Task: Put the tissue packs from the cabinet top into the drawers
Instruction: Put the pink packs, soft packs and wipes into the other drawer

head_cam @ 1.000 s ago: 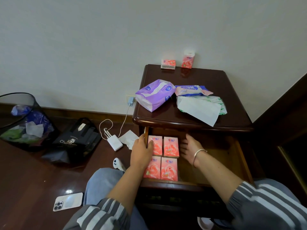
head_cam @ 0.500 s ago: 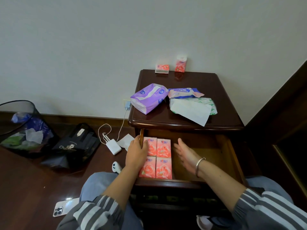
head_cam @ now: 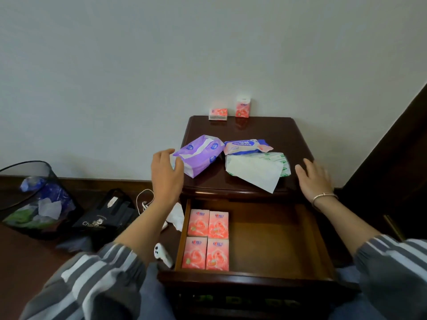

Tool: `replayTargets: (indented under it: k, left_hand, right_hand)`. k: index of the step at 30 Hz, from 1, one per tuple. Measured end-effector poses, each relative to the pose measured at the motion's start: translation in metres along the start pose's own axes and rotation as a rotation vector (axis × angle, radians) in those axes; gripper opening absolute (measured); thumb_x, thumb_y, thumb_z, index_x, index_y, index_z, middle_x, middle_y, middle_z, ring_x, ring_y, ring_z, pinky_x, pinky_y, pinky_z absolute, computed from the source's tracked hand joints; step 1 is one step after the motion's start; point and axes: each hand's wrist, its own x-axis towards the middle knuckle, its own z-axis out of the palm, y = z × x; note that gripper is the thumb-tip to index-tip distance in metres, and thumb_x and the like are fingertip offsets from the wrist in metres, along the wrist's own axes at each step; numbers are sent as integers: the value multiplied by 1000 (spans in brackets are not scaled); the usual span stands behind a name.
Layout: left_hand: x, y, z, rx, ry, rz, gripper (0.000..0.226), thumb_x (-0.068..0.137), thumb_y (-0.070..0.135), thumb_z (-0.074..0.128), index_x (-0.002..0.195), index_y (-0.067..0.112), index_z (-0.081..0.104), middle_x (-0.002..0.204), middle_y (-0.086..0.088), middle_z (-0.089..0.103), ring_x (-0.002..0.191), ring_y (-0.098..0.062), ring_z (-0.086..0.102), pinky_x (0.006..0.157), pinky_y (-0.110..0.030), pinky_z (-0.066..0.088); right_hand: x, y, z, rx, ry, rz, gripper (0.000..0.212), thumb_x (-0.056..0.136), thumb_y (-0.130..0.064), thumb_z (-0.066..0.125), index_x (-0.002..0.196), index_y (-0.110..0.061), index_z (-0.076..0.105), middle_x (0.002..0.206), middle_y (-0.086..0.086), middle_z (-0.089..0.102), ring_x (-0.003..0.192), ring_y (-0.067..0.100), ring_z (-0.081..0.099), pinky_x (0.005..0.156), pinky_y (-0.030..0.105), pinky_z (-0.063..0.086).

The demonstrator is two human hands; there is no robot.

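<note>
The dark wooden cabinet has its top drawer pulled out. Several pink tissue packs lie flat in the drawer's left side. On the cabinet top lie a purple tissue pack, a blue and pink pack, and a green pack with a loose white sheet. Two small pink packs stand at the back edge by the wall. My left hand hovers open just left of the purple pack. My right hand is open over the cabinet's right edge, holding nothing.
On the floor to the left are a mesh waste bin, a black bag, a white charger cable and a white controller. A dark wooden frame rises close on the right. The wall stands right behind the cabinet.
Both hands have left the drawer and risen to the level of the cabinet top, the left beside the purple pack, the right at the right edge. The pink packs stay in the drawer.
</note>
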Motion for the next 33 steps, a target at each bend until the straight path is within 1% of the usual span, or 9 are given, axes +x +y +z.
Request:
replayTargets:
  k: [3,6,8,12,15,17,23,30,33]
  left_hand:
    - [31,-2,14,-6,-109,-79,45,94,31,54,133,10,50,140,-9,46,129,-22,44,99,-24,31]
    - [57,-8,26,-114,-210,-335,55,91,38,56,138,11,46,145,-10,45,132,-25,44,107,-35,34]
    - [62,-10,33,-33,-294,-385,57,90,31,59,139,5,45,143,-15,48,131,-29,45,108,-35,34]
    - [55,-11,44,223,-330,-360,48,79,18,69,123,2,55,122,-20,60,113,-37,56,92,-38,44]
    - [50,-8,42,306,-381,-398,48,78,25,73,116,1,56,110,-18,61,99,-32,60,74,-34,45]
    - [48,-8,36,290,-423,-415,45,79,24,74,111,-2,57,98,-15,59,87,-26,56,65,-28,40]
    - [26,-3,19,130,-361,-452,40,82,14,68,115,0,50,102,-14,55,87,-23,51,66,-29,43]
    - [-8,1,-13,-254,-181,-535,38,89,10,61,122,2,44,113,-16,55,93,-25,58,45,-19,43]
    - [-19,4,-34,-400,-206,-589,44,88,9,64,126,4,42,114,-14,55,96,-26,61,53,-26,52]
  right_hand:
    - [8,2,22,-131,-16,73,54,96,-53,16,146,-36,22,159,-5,11,147,19,4,117,50,7]
    - [14,5,22,-40,-63,101,50,96,-51,12,144,-42,24,158,-11,10,146,13,3,117,48,5]
    - [18,10,17,61,-126,95,48,98,-45,16,144,-41,27,158,-11,10,146,12,3,117,46,4]
    - [23,17,11,274,-81,69,43,97,-44,30,137,-34,42,157,-9,19,145,14,12,118,43,9]
    - [26,14,7,525,-7,167,47,84,-57,45,122,-31,57,141,-4,49,131,23,41,112,47,29]
    - [37,5,1,485,17,174,48,80,-59,52,117,-29,60,129,0,59,121,27,50,106,47,37]
    - [62,-36,-4,27,-95,3,60,81,-46,62,136,-27,45,143,6,43,133,32,32,109,45,32]
    - [45,-57,-16,-22,-184,-15,36,76,-17,73,110,-11,67,115,10,66,105,27,60,82,27,45]
    - [37,-53,-28,156,-168,83,35,73,-7,75,107,-3,67,112,14,66,102,29,61,82,29,47]
